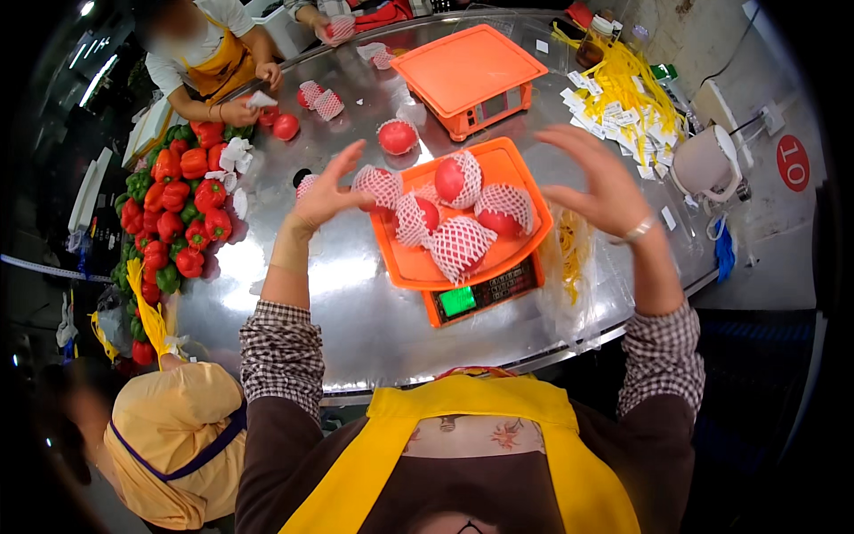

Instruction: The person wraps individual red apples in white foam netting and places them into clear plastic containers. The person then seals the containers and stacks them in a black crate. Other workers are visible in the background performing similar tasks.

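Observation:
My left hand (327, 193) is raised at the left side of an orange plastic tray (514, 157), fingers spread. Its thumb tip meets or overlaps a red tomato in a white foam net (377, 187) by the tray's left rim; contact cannot be told. My right hand (597, 183) hovers off the tray's right rim, fingers apart and holding nothing. Inside the tray lie several net-sleeved tomatoes (460, 179), one of them tilted at the front (462, 245). Under the tray is an orange digital scale with a lit green display (458, 302).
A second orange scale (470, 67) stands behind. Red and green bell peppers (170, 193) are heaped left. Yellow tagged ties (620, 113), a plastic bag (574, 260) and a kettle (707, 160) are right. A co-worker's hand (240, 112) is at far left; another person (177, 440) bends nearby.

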The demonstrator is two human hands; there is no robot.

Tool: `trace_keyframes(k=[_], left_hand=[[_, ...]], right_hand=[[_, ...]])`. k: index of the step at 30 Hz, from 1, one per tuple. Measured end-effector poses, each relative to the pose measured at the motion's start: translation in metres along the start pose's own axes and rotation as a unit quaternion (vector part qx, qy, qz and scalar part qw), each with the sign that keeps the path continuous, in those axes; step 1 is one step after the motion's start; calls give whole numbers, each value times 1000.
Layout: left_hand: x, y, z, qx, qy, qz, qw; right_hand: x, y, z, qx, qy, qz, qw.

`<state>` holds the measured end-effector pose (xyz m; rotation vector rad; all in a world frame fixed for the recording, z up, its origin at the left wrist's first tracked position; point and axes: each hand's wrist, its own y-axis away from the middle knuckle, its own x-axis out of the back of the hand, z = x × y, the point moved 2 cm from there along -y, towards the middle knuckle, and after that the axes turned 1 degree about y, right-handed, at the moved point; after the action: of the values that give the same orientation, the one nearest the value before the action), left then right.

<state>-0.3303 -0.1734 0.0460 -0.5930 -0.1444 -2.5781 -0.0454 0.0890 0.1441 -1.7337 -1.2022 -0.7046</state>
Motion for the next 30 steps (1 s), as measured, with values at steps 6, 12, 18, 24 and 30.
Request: trace_keyframes(k=[6,12,18,24,30], left_hand=[[32,44,-33,89,235,167,953],[42,98,-43,119,275,199,933],[38,119,-52,122,297,210,924],[50,139,-70,118,315,223,915],[76,168,-119,150,317,277,895]], right_hand=[[54,131,27,-256,-86,51,961],[46,176,35,-309,-150,73,936],[16,137,2,-232,-85,9,969],[-12,81,-24,-122,-52,-57,989],[-36,47,-44,-93,-36,-75,992]])
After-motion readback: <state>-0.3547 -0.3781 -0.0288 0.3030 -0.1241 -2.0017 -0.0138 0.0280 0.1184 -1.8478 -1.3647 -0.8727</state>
